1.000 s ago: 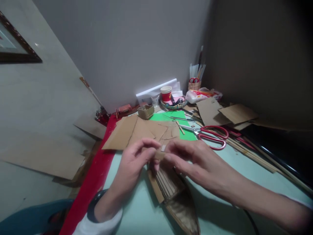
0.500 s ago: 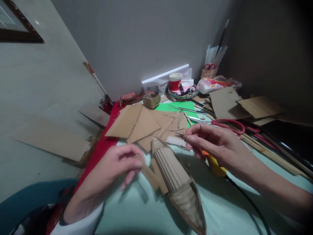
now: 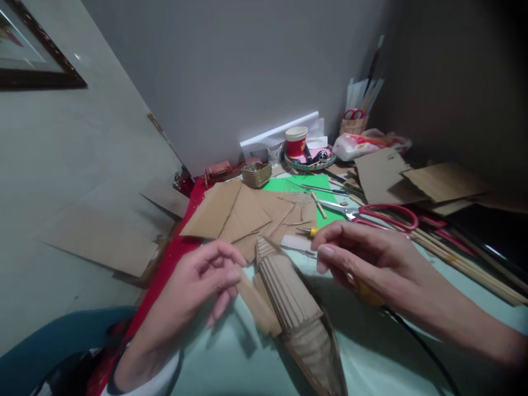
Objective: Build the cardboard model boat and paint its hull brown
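Observation:
My left hand [image 3: 202,286] pinches a narrow strip of brown cardboard [image 3: 258,300] between thumb and fingers. The strip's lower end meets the left side of a cardboard model boat [image 3: 289,291], whose covered part has ridged strips and whose near end comes to a point. My right hand [image 3: 363,264], to the right of the boat, is curled with thumb and forefinger close together; I cannot make out anything between them. Partly hidden behind it is a yellow corded tool, probably a glue gun [image 3: 307,231], with its metal tip pointing left.
Cardboard sheets [image 3: 218,206] and a green sheet [image 3: 322,187] lie behind the boat. Red-handled scissors [image 3: 388,212] and wooden sticks [image 3: 466,264] are on the right. Farther back stand a small box [image 3: 256,175] and a red paper cup [image 3: 296,144]. The tool's black cord [image 3: 416,341] runs toward me.
My right hand has moved down and slightly right, away from the tool's tip. My left hand's strip now rests closer along the boat's side. The view has shifted a little.

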A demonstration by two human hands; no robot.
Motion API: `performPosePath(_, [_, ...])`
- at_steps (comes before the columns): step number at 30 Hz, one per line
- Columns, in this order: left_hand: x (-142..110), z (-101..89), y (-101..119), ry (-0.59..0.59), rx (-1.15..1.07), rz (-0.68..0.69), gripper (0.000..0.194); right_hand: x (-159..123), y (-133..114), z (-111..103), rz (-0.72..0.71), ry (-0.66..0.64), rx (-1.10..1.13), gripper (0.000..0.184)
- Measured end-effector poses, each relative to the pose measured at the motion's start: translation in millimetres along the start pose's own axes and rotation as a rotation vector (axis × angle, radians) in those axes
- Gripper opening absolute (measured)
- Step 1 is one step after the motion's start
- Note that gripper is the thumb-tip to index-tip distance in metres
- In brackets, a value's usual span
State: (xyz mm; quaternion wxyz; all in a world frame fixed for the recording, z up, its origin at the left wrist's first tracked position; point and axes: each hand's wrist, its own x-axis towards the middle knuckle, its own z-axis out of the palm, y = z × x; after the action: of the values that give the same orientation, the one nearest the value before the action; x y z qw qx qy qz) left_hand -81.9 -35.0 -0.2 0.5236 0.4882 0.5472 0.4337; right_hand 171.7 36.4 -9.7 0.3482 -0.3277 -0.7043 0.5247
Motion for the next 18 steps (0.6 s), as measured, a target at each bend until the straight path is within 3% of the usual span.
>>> performPosePath(5, [-10,22.4,11,0.160,0.062,0.159,0.013,-13,-13,-1,-0.092,-0.108,-0.005,0.013])
performPosePath(10, [-10,52.6,20,0.098,0.007,0.209,0.011,-20,-21,-1,-0.053,-0.198,0.042,0.007])
performPosePath(18, [-5,79.6,38,0.107,0.005,0.253,0.014,-19,-26,-17,-0.082,-0.081,0.066,0.010])
